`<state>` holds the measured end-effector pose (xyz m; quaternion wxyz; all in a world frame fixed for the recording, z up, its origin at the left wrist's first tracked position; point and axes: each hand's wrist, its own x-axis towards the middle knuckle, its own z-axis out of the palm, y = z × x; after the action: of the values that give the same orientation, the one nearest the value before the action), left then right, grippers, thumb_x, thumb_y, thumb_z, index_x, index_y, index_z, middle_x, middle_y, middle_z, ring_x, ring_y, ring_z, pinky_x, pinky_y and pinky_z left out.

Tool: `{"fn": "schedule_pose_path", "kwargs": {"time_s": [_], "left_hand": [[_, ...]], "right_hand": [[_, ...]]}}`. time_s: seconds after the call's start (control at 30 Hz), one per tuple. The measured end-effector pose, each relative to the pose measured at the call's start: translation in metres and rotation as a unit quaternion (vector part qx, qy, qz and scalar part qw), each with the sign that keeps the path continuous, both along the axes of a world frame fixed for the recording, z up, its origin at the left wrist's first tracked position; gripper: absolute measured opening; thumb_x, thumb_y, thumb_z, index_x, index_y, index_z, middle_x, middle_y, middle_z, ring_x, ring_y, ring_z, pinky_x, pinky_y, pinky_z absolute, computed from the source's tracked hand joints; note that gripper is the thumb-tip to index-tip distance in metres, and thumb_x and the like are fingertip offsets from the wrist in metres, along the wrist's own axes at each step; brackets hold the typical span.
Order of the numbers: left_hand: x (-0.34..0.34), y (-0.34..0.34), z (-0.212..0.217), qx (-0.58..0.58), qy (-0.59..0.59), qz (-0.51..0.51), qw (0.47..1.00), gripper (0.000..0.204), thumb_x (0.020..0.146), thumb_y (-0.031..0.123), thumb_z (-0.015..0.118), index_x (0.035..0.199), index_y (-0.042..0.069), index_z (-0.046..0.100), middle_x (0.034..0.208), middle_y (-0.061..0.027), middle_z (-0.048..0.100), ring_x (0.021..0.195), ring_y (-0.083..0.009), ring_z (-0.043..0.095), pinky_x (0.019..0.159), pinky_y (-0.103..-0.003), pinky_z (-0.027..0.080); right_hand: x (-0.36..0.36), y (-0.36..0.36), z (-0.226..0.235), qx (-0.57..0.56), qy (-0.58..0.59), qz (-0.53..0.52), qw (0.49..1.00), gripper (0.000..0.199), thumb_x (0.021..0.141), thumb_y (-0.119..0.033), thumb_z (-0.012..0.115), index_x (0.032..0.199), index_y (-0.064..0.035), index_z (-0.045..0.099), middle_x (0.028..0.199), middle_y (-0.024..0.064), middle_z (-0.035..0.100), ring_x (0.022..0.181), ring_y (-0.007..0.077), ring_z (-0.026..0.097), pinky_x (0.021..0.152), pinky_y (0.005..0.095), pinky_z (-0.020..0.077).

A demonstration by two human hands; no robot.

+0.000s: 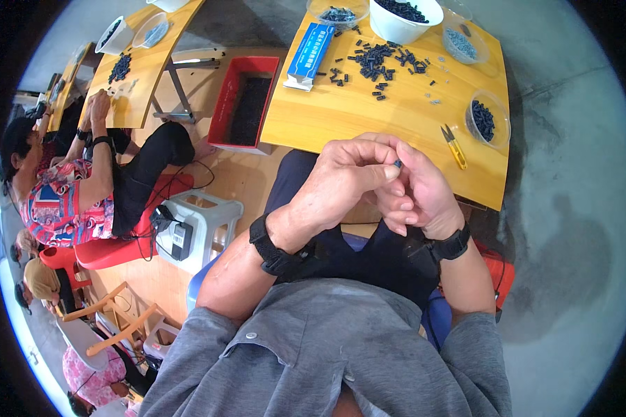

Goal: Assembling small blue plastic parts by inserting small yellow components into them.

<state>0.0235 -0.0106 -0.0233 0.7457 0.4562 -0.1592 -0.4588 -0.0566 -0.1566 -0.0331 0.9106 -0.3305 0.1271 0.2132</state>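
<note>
White bowl (pixel 396 26) holds black pieces (pixel 402 9).

A tiny dark blue part (pixel 398 164), short and cylinder-like, mostly hidden; pinched between the fingertips of the left hand (pixel 342 182) and right hand (pixel 417 194); held up just off the near edge of the wooden desk (pixel 368 121), touching nothing on it.

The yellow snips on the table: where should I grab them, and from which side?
Take the yellow snips by the yellow handle end, nearest the front table edge, coming from above. They lie flat, the darker blade tips pointing away toward the clear bowl of dark parts, so that handle is the clear, safe part.
</note>
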Motion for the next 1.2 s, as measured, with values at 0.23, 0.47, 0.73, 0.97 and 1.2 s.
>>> {"fn": "schedule_pose_path", "kwargs": {"time_s": [0.23,0.47,0.73,0.97,1.2], "left_hand": [[0.005,-0.001,0.003,0.023,0.006,-0.017,1.000,0.015,0.085,-0.003,0.056,0.095,-0.004,0.066,0.114,-0.0109,0.059,0.081,-0.0125,0.061,0.074,-0.025,0.050],[0.010,0.005,-0.013,0.056,0.010,-0.005,0.998,0.013,0.084,-0.001,0.057,0.094,-0.003,0.066,0.110,-0.0123,0.062,0.083,-0.0138,0.061,0.076,-0.025,0.050],[-0.002,-0.022,-0.020,0.024,0.021,0.008,0.999,0.030,0.086,-0.002,0.057,0.116,-0.001,0.057,0.113,-0.0081,0.060,0.097,-0.0141,0.059,0.089,-0.029,0.047],[0.009,-0.023,-0.057,0.214,-0.061,0.024,0.975,0.028,0.084,0.006,0.062,0.110,-0.004,0.059,0.100,-0.0071,0.062,0.092,-0.0123,0.057,0.083,-0.026,0.045],[0.026,-0.024,-0.080,0.274,-0.062,0.049,0.959,0.023,0.084,0.008,0.061,0.103,-0.005,0.060,0.080,-0.0046,0.061,0.065,-0.0096,0.054,0.057,-0.024,0.044]], "right_hand": [[0.002,0.017,0.004,0.084,0.012,-0.079,0.993,0.038,0.093,-0.041,0.048,0.111,-0.0080,0.050,0.050,-0.0047,0.033,0.031,0.0058,0.028,0.029,0.0284,0.0398],[0.007,0.037,-0.012,0.138,0.052,-0.123,0.982,0.040,0.094,-0.041,0.045,0.064,-0.0148,0.039,0.043,-0.0060,0.026,0.030,0.0076,0.029,0.033,0.0296,0.0406],[-0.003,-0.052,-0.005,-0.421,-0.004,-0.216,0.881,0.036,0.090,-0.031,0.054,0.062,-0.0096,0.051,0.053,-0.0024,0.045,0.041,0.0069,0.039,0.039,0.0222,0.0344],[0.007,-0.190,-0.018,-0.866,0.050,-0.177,0.465,0.031,0.085,-0.026,0.057,0.075,0.0026,0.060,0.067,0.0165,0.060,0.065,0.0292,0.060,0.062,0.0377,0.0456],[0.040,-0.182,-0.041,-0.869,-0.038,-0.197,0.452,0.020,0.082,-0.020,0.057,0.084,-0.0020,0.064,0.078,0.0190,0.064,0.076,0.0343,0.063,0.068,0.0371,0.0491]]}}
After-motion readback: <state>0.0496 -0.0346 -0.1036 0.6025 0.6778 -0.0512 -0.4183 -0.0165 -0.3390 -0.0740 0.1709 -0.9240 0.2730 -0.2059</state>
